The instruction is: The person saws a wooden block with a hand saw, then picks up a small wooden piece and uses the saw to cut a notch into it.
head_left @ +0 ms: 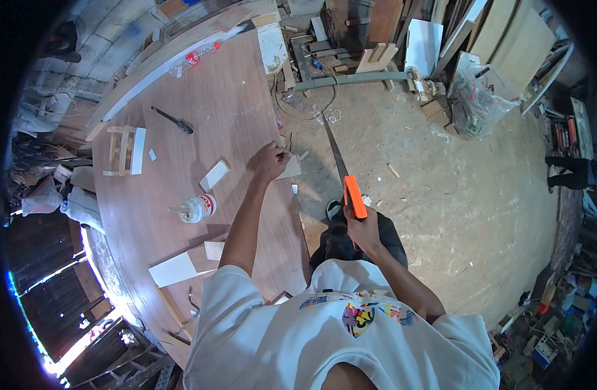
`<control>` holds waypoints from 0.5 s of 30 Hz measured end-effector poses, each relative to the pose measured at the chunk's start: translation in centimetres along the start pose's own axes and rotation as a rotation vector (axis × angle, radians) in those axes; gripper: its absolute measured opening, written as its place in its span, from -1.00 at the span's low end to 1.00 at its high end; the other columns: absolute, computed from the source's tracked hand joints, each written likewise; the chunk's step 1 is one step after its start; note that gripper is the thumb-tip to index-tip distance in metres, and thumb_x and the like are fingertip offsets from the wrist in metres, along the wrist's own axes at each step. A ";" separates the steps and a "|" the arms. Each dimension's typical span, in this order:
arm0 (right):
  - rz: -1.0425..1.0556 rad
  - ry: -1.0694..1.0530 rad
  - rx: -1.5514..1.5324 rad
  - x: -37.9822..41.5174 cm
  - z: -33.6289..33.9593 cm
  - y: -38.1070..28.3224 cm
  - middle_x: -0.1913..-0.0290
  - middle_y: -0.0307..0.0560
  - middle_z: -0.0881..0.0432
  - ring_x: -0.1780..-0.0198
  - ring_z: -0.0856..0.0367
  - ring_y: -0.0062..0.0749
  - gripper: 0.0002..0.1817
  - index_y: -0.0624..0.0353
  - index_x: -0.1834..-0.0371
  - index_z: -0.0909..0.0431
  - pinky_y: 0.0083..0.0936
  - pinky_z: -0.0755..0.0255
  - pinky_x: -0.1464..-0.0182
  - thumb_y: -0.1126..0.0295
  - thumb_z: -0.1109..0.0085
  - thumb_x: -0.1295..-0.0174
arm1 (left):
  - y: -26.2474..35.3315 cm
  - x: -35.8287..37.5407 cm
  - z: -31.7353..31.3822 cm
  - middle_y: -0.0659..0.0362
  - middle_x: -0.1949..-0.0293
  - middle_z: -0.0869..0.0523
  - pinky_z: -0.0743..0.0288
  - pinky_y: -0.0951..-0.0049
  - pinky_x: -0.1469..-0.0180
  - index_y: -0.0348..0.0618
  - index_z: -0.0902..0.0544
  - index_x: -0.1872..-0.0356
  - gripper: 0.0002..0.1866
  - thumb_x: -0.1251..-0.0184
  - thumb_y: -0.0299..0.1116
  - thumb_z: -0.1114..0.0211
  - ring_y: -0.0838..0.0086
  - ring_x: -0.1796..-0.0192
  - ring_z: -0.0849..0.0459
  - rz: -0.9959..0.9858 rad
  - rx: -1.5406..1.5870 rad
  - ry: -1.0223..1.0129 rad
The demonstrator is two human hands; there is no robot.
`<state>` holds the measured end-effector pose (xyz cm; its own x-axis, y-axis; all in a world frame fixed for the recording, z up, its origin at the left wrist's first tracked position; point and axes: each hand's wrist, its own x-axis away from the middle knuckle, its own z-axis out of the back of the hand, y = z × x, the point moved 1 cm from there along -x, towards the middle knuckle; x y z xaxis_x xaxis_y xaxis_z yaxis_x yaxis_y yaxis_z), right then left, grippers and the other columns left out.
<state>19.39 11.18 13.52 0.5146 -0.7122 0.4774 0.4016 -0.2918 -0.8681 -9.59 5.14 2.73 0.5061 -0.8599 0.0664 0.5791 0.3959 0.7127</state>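
My right hand (365,229) is wrapped round the orange handle of a handsaw (338,159), whose long blade points away from me over the floor, beside the table's edge. At that edge is my left hand (270,161), its fingers curled together; what they hold, if anything, is too small to make out. Just right of it, a small white board (291,168) sticks out past the edge. On the table near my left arm lie a white block (214,175) and a bottle with a red label (199,208).
The wooden table (246,97) also bears a dark slim tool (172,120), a small slatted wooden piece (123,151), a long white-faced board (173,273) and a plastic bottle (194,58). Offcuts litter the floor (441,195). A clear bag (484,101) stands by leaning boards.
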 end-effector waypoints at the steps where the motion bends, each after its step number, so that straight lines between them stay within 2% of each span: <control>1: 0.051 0.012 -0.010 -0.1 -0.1 0.1 0.71 -0.28 -0.35 0.74 -0.29 -0.63 -0.76 0.29 0.53 -0.46 -0.54 -0.16 0.68 0.39 -0.09 -0.26 | 0.3 0.0 0.2 0.21 0.36 -0.54 -0.45 0.44 0.21 -0.08 -0.73 0.31 -0.84 -0.18 -0.26 -0.31 0.38 0.28 -0.59 -0.001 -0.001 0.001; 2: 0.051 0.012 -0.011 0.0 0.0 0.2 0.71 -0.28 -0.35 0.74 -0.29 -0.63 -0.76 0.29 0.53 -0.46 -0.54 -0.16 0.68 0.39 -0.09 -0.26 | 0.6 0.1 0.3 0.21 0.35 -0.54 -0.45 0.44 0.20 -0.09 -0.72 0.32 -0.86 -0.17 -0.30 -0.31 0.38 0.27 -0.59 0.046 0.014 -0.018; 4: -0.087 -0.010 -0.010 0.3 0.2 -0.6 0.70 -0.28 -0.35 0.66 -0.30 -0.65 -0.77 0.31 0.52 -0.45 -0.54 -0.20 0.60 0.40 -0.10 -0.25 | 0.3 0.0 0.2 0.22 0.34 -0.55 -0.46 0.45 0.18 -0.11 -0.72 0.32 -0.87 -0.15 -0.34 -0.30 0.38 0.26 -0.59 0.090 0.029 -0.036; 10: -0.028 0.007 -0.028 0.3 0.2 0.6 0.68 -0.27 -0.34 0.59 -0.29 -0.66 -0.78 0.33 0.51 -0.44 -0.54 -0.22 0.53 0.42 -0.13 -0.22 | -1.1 -0.1 0.0 0.16 0.33 -0.55 -0.47 0.45 0.15 -0.12 -0.72 0.30 -0.83 -0.06 -0.35 -0.32 0.37 0.24 -0.60 0.084 0.197 -0.041; 12: -0.054 0.010 -0.017 0.4 0.4 0.7 0.68 -0.26 -0.34 0.58 -0.29 -0.66 -0.78 0.34 0.51 -0.44 -0.54 -0.22 0.52 0.42 -0.13 -0.22 | -0.7 -0.1 0.2 0.16 0.26 -0.55 -0.45 0.41 0.06 -0.09 -0.73 0.25 -0.76 -0.03 -0.27 -0.37 0.35 0.15 -0.59 -0.002 -0.077 -0.104; 13: -0.079 0.012 -0.007 0.4 0.5 0.7 0.67 -0.26 -0.34 0.58 -0.28 -0.66 -0.78 0.34 0.51 -0.44 -0.54 -0.22 0.52 0.42 -0.14 -0.21 | -0.4 0.0 0.3 0.16 0.26 -0.55 -0.45 0.41 0.06 -0.09 -0.73 0.25 -0.76 -0.03 -0.27 -0.37 0.35 0.15 -0.59 -0.003 -0.076 -0.102; 15: -0.073 0.011 -0.005 0.5 0.6 0.5 0.67 -0.26 -0.34 0.57 -0.28 -0.65 -0.78 0.34 0.51 -0.44 -0.54 -0.22 0.52 0.42 -0.14 -0.21 | 0.5 0.6 0.7 0.17 0.13 -0.54 -0.40 0.34 -0.06 -0.04 -0.69 0.13 -0.63 0.00 -0.18 -0.43 0.30 0.02 -0.54 -0.104 -0.320 -0.137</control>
<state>20.32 11.07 13.38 0.4756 -0.6958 0.5381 0.4344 -0.3461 -0.8316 -9.41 4.63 3.62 0.3566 -0.9273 0.1135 0.8048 0.3666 0.4668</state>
